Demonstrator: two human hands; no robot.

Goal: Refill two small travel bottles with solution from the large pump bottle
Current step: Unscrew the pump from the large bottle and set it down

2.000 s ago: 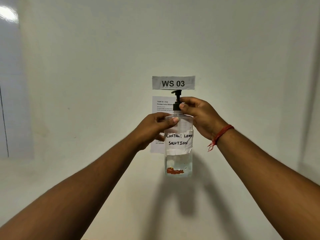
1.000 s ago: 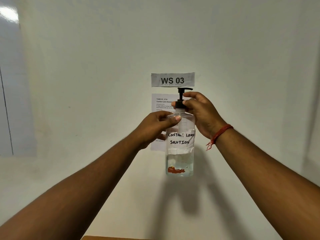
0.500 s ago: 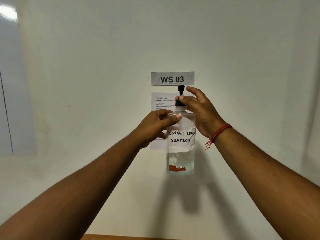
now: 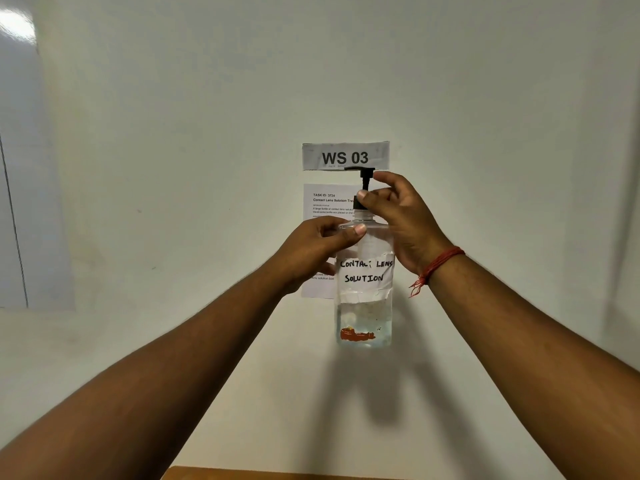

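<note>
I hold a large clear pump bottle (image 4: pixel 364 306) upright in the air in front of the wall. It carries a white handwritten label reading "CONTACT LENS SOLUTION" and has clear liquid in its lower part. My left hand (image 4: pixel 313 252) grips the bottle's shoulder from the left. My right hand (image 4: pixel 398 220) pinches the black pump collar (image 4: pixel 357 203) at the neck, thumb in front. The black pump head (image 4: pixel 363 172) points left, raised on its stem. No small travel bottles are in view.
A white wall fills the view. A paper sign "WS 03" (image 4: pixel 345 156) and a printed task sheet (image 4: pixel 320 237) hang behind the bottle. A wooden table edge (image 4: pixel 277 474) shows at the bottom. A red thread bracelet (image 4: pixel 438 265) circles my right wrist.
The pump head has turned round under my right hand's fingers, from pointing right to pointing left, and stands a little higher on its stem. My left hand keeps the bottle still.
</note>
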